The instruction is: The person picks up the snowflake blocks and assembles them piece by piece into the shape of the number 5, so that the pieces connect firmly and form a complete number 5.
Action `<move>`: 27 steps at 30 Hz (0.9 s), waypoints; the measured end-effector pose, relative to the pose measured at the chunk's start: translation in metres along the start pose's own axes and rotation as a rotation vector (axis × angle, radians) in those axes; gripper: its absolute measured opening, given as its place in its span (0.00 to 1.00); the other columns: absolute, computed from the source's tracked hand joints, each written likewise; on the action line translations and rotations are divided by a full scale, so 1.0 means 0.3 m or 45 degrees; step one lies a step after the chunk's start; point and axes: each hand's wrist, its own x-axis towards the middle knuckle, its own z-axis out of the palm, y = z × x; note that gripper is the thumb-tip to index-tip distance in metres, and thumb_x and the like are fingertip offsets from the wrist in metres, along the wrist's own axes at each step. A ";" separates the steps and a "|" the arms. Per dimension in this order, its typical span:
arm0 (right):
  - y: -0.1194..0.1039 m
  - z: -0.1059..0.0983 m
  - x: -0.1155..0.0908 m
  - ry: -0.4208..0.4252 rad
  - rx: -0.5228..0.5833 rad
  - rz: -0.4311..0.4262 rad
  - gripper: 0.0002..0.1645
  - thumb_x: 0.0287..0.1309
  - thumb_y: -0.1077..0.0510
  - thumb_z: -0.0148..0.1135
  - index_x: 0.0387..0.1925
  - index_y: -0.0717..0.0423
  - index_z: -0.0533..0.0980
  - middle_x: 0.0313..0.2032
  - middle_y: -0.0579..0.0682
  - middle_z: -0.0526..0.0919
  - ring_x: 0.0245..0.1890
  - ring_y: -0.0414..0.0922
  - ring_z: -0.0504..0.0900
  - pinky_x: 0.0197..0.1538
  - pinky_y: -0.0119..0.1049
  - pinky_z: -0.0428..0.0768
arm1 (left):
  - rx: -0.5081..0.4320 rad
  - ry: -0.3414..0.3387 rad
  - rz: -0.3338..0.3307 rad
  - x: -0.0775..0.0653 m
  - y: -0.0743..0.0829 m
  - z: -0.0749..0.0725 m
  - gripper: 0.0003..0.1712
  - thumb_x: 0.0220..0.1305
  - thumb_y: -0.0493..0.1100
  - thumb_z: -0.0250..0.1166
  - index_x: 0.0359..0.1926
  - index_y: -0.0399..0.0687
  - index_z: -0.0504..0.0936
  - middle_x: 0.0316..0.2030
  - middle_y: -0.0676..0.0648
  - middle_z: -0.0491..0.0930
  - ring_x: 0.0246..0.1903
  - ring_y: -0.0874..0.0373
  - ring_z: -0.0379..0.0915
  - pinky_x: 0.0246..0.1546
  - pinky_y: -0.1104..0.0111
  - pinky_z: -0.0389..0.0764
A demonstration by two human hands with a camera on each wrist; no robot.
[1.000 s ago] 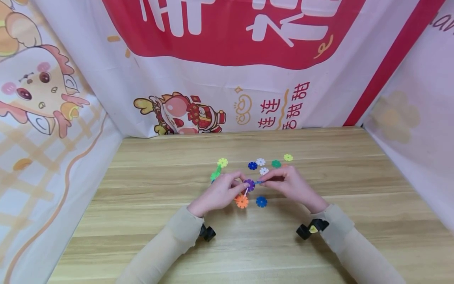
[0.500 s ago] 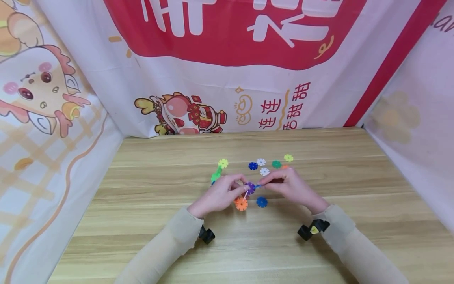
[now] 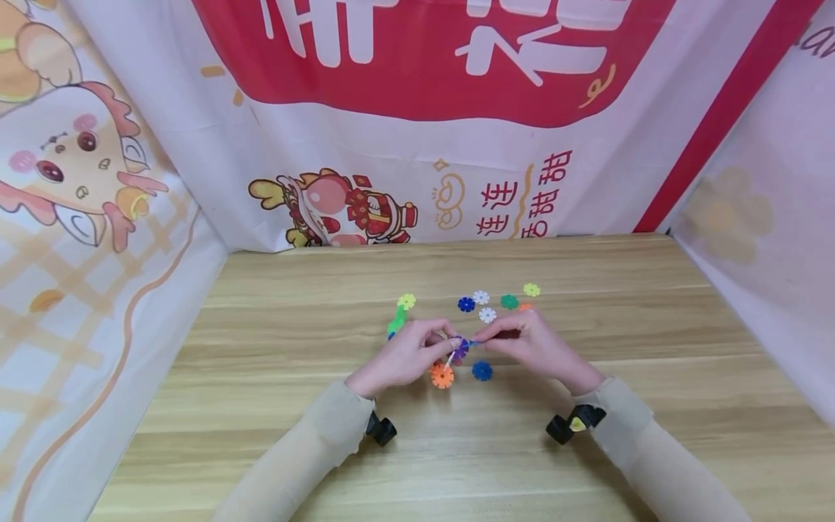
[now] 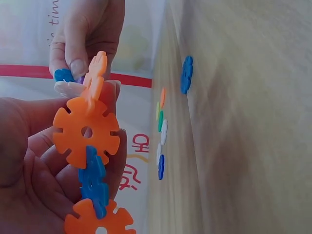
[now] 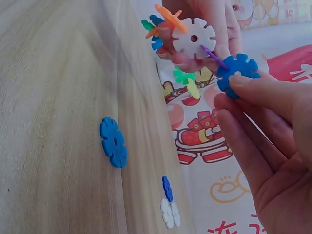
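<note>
My left hand holds a chain of interlocking snowflake discs near the middle of the table. In the left wrist view an orange disc, a blue disc and a second orange disc run across its palm. Further along the chain are a white disc and a purple disc. Green and yellow discs hang at its far end. My right hand pinches a blue disc between thumb and fingers. That disc meets the purple one's edge; how deep the slots sit is unclear.
On the wooden table lies a loose blue disc, below and between the hands. Behind the right hand are loose dark blue, white, green, yellow and orange discs. Printed cloth walls surround the table.
The chain has turned slightly in my left hand: its near orange disc sits a little lower and further left. Both hands stay almost in place, with the blue and purple discs still meeting.
</note>
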 end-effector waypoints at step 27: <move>0.107 0.044 -0.053 -0.194 -0.440 0.266 0.15 0.54 0.51 0.79 0.42 0.47 0.85 0.35 0.40 0.81 0.34 0.41 0.78 0.37 0.36 0.80 | -0.006 0.142 -0.015 0.029 -0.001 -0.003 0.09 0.79 0.49 0.56 0.44 0.53 0.80 0.38 0.55 0.87 0.26 0.60 0.76 0.26 0.68 0.75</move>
